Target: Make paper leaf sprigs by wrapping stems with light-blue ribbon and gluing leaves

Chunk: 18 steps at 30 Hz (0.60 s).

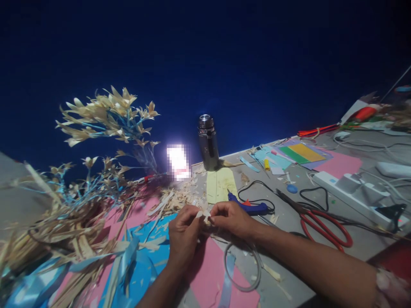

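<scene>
Over the table's front middle, my left hand (183, 232) and my right hand (233, 219) meet with fingertips pinched on a small cream flower-like piece (204, 214). It looks like dried husk, and the fingers hide part of it. Just beyond my right hand lies a blue glue gun (257, 209) with its nozzle toward a pale yellow sheet (221, 185). Red-handled scissors (324, 226) rest to the right. Under my right forearm is a pale ring (259, 267), beside a light blue ribbon (227, 280). Husk scraps (180, 199) are scattered beyond my left hand.
Husk flowers on blue stems (109, 117) stand at left above heaped husk strips (73, 244). A steel flask (209, 147) stands at the back beside a pixelated bright patch. To the right are a white power strip (340, 188), cables and coloured sheets (343, 162).
</scene>
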Available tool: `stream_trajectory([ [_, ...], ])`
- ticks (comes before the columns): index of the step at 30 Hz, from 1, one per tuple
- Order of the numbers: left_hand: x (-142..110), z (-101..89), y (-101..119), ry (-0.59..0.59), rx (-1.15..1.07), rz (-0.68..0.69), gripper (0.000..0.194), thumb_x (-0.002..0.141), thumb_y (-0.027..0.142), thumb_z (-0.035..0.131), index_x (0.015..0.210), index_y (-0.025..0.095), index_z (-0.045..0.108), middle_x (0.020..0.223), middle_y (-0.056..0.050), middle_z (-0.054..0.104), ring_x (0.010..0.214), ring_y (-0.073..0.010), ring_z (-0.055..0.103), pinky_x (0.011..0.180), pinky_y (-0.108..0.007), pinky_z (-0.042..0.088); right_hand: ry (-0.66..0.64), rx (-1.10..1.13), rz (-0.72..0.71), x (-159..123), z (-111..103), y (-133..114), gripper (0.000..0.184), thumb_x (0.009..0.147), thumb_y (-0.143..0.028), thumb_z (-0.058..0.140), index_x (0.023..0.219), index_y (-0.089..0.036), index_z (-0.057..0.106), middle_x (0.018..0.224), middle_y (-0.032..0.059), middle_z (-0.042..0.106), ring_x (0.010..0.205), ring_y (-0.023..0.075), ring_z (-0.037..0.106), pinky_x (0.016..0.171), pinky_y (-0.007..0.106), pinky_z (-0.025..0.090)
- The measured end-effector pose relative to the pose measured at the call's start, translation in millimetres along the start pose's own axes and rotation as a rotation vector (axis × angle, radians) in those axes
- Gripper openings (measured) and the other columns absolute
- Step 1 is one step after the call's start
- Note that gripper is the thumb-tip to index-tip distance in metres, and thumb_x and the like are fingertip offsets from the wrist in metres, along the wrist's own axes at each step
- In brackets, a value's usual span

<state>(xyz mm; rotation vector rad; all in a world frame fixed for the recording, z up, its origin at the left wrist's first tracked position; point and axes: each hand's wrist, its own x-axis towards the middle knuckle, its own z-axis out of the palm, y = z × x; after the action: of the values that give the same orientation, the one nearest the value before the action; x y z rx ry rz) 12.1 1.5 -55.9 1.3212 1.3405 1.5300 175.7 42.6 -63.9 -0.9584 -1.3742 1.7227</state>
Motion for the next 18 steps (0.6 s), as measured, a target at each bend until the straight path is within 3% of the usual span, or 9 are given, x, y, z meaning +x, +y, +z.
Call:
stream_trajectory([
  [4, 1.6, -1.8, -2.4, 0.007, 0.018, 0.026, 0.014, 0.076, 0.021, 0.074, 0.063, 0.018, 0.073, 0.069, -0.001, 0.059, 0.064, -0.0135, 0.053, 0.055, -0.022, 0.043, 0.001, -0.024, -0.002, 0.6, -0.4, 1.8, 0.022, 0.064, -0.032, 0.078, 0.072, -0.015, 0.066, 0.062, -0.0026, 0.061, 0.058, 0.0114, 0.054, 0.057, 0.023, 0.039],
  [9, 0.1, 4.4, -0.3, -0.040, -0.190, -0.259, 0.020, 0.069, 0.030, 0.083, 0.064, 0.016, 0.069, 0.057, 0.003, 0.054, 0.049, -0.0102, 0.050, 0.046, -0.021, 0.043, 0.000, -0.040, -0.024, 1.6, -1.6, 0.9, 0.025, 0.068, -0.037, 0.078, 0.072, -0.016, 0.064, 0.063, -0.0019, 0.062, 0.058, 0.0120, 0.055, 0.057, 0.024, 0.040],
  [12, 6.8, 2.7, 16.0, 0.016, -0.345, -0.390, 0.027, 0.063, 0.030, 0.087, 0.062, 0.016, 0.064, 0.045, 0.007, 0.047, 0.038, -0.0067, 0.042, 0.038, -0.017, 0.035, 0.052, -0.107, -0.082, 3.7, -5.6, -1.6, 0.021, 0.068, -0.034, 0.077, 0.073, -0.016, 0.068, 0.065, -0.0017, 0.063, 0.060, 0.0123, 0.053, 0.059, 0.024, 0.040],
  [14, 15.1, -6.0, 32.1, 0.097, -0.422, -0.369, 0.031, 0.058, 0.023, 0.089, 0.059, 0.015, 0.060, 0.046, 0.008, 0.046, 0.039, -0.0034, 0.039, 0.038, -0.013, 0.031, 0.115, -0.111, -0.127, 5.2, -9.4, -4.1, 0.019, 0.068, -0.034, 0.076, 0.073, -0.016, 0.069, 0.066, -0.0014, 0.063, 0.062, 0.0126, 0.052, 0.060, 0.025, 0.039],
  [18, 23.2, -43.0, 64.5, 0.199, -0.473, -0.321, 0.029, 0.049, 0.011, 0.088, 0.071, 0.011, 0.069, 0.065, 0.003, 0.062, 0.044, -0.0006, 0.040, 0.042, -0.013, 0.038, 0.215, -0.060, -0.166, 7.8, -17.4, -10.7, 0.020, 0.070, -0.036, 0.073, 0.075, -0.017, 0.069, 0.064, -0.0026, 0.058, 0.058, 0.0113, 0.045, 0.053, 0.024, 0.035],
])
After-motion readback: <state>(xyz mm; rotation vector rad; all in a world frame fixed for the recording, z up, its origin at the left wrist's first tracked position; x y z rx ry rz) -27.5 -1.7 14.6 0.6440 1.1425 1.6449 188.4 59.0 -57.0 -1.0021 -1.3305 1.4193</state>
